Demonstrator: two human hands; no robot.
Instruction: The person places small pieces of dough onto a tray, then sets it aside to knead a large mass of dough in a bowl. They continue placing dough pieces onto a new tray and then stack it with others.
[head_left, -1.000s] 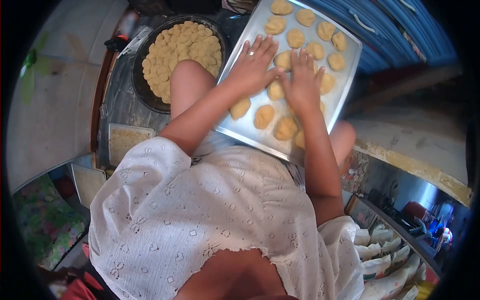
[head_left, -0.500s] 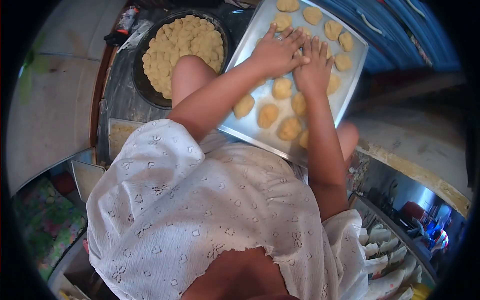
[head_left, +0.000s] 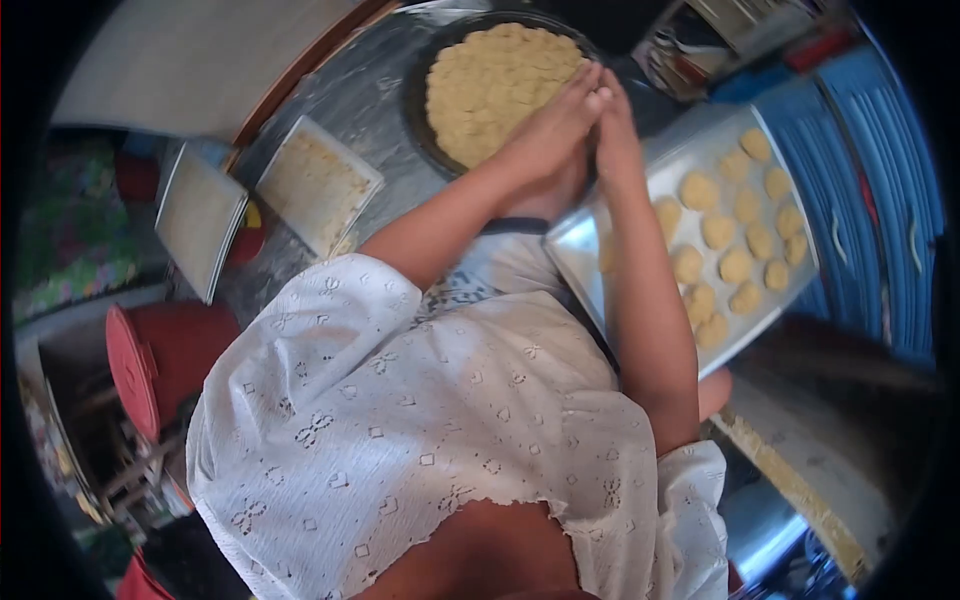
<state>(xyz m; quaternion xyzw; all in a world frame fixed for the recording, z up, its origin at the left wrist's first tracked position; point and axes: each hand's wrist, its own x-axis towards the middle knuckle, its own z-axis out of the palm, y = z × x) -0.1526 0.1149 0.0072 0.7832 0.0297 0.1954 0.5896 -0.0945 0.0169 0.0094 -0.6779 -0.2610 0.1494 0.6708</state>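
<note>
Fingers of left hand (head_left: 562, 112) and right hand (head_left: 618, 130) meet, but any grip between the palms is hidden.

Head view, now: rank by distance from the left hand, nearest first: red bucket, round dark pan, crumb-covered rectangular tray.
From the left hand:
1. Round dark pan: right by the hand, ahead of the person.
2. Crumb-covered rectangular tray: left of the pan.
3. Red bucket: farthest, off to the person's left.
</note>
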